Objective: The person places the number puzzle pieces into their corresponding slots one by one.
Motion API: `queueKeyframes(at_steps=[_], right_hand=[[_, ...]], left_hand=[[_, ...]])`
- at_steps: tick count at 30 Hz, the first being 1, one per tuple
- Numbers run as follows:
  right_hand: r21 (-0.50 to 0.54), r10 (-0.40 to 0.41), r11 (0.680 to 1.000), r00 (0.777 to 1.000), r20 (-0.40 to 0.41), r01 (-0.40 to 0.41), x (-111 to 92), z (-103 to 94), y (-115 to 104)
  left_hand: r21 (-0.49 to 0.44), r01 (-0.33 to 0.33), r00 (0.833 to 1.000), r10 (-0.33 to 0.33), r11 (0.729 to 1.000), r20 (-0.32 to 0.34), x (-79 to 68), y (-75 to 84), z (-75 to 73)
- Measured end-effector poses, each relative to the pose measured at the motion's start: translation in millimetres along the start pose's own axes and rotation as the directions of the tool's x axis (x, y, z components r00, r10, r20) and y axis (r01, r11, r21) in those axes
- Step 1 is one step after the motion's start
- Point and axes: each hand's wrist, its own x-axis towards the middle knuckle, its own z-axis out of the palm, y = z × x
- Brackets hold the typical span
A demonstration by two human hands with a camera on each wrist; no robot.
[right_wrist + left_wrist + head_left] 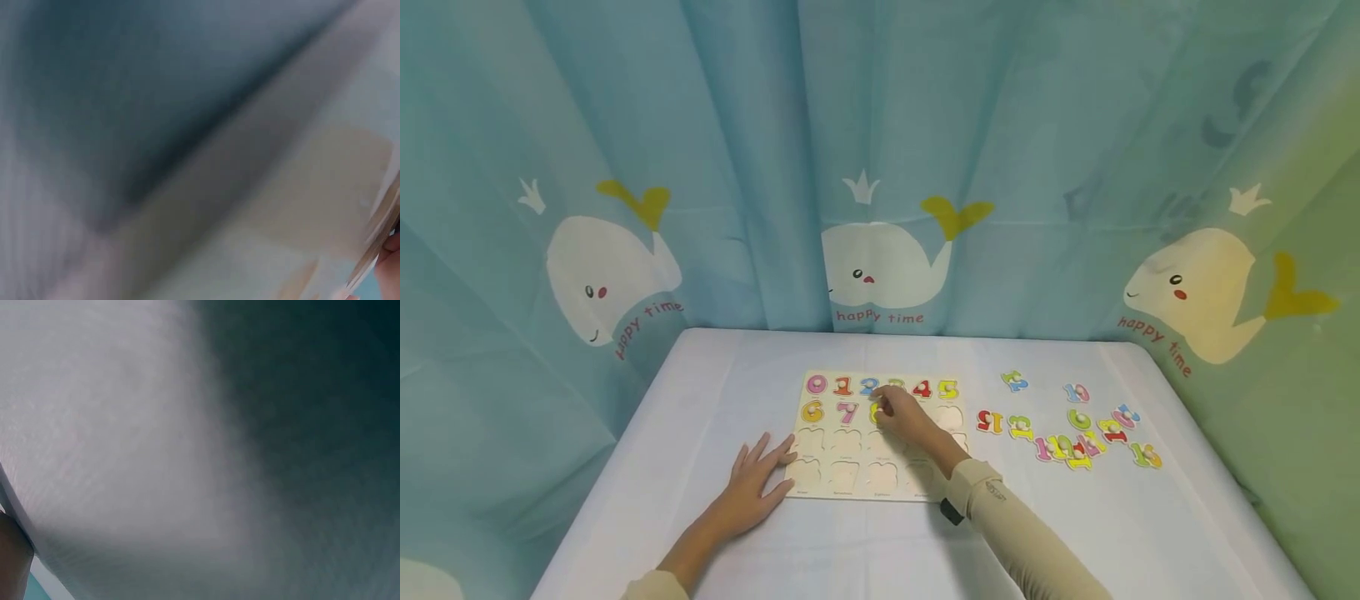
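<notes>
yellow piece [874, 414] sits under curled right hand [908, 414]; left hand [751, 485] splays.

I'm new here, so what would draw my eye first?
Likely three white cartoon whales with yellow tails, printed across the hanging bluish fabric behind the white table. Then a person's right hand over a rectangular cream number board, the left hand at its left edge. Multicoloured number-shaped pieces lie scattered to the board's right.

curtain [745, 167]: blue-green, folded; prints: white whales [887, 267]; table [715, 383]: white surface
</notes>
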Motion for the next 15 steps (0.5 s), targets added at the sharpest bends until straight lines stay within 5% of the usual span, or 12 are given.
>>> queueKeyframes(at_steps=[7,15], right_hand=[[0.012,0.012,1.000,1.000,0.005,-0.012,-6,-7.7,2],[-0.092,0.034,0.995,0.999,-0.033,-0.037,-18,-27.0,22]], left_hand=[[0.003,0.004,1.000,-0.004,1.000,0.015,2.5,2.4,1.0],[0.003,0.013,1.000,-0.013,1.000,-0.001,0.8,-0.3,0.4]])
